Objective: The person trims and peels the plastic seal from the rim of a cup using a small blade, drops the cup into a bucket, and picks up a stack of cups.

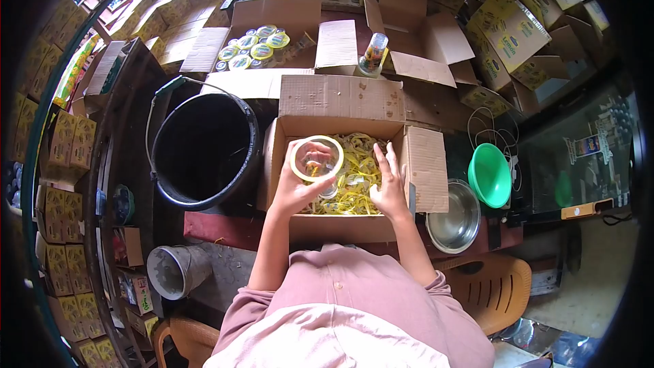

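My left hand (300, 187) is wrapped round a clear round container (317, 159) with a pale yellow rim, held up over the left part of an open cardboard box (340, 99). Through it some fingers show. Yellow strips (347, 197) and clear pieces lie in the box. Over the box's right side is my right hand (390, 187), its fingers apart and nothing held in them.
A black bucket (255, 146) stands left of the box. On the right are a steel bowl (470, 221) and a green bowl (492, 176). Behind, a carton (276, 10) holds several lidded containers (261, 50), beside a clear cup (373, 54).
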`<action>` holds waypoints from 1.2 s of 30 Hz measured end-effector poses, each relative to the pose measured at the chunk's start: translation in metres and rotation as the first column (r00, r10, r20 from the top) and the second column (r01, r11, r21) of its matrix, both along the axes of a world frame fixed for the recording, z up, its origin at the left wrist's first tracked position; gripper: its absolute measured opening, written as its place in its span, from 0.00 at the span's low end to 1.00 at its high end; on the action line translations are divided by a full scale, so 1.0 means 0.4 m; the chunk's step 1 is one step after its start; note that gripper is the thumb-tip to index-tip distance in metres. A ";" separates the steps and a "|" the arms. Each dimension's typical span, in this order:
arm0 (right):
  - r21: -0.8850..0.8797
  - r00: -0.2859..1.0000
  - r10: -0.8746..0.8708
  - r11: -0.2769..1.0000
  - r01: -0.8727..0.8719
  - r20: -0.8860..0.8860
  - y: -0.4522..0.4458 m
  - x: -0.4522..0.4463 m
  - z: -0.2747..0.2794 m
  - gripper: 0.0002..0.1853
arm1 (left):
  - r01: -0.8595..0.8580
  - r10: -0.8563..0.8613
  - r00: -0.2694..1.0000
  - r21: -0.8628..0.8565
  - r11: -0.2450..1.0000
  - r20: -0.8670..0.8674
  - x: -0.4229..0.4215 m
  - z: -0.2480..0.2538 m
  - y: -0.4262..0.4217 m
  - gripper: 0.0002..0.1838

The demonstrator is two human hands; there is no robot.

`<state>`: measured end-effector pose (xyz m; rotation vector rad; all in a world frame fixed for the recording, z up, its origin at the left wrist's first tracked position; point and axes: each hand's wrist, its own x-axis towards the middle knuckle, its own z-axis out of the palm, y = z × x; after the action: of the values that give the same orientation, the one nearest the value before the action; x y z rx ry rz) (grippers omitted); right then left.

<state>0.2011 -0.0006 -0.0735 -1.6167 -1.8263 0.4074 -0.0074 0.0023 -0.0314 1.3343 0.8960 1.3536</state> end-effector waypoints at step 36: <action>0.329 0.722 0.639 0.764 -0.555 -0.265 0.057 -0.542 0.237 0.24 | 0.478 0.344 0.075 -0.336 0.811 0.936 -0.362 -0.016 -0.074 0.38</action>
<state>-0.0155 0.0222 0.0212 -0.6830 -1.9778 0.7018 -0.1520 -0.0274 -0.0380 -0.3098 0.1116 1.3187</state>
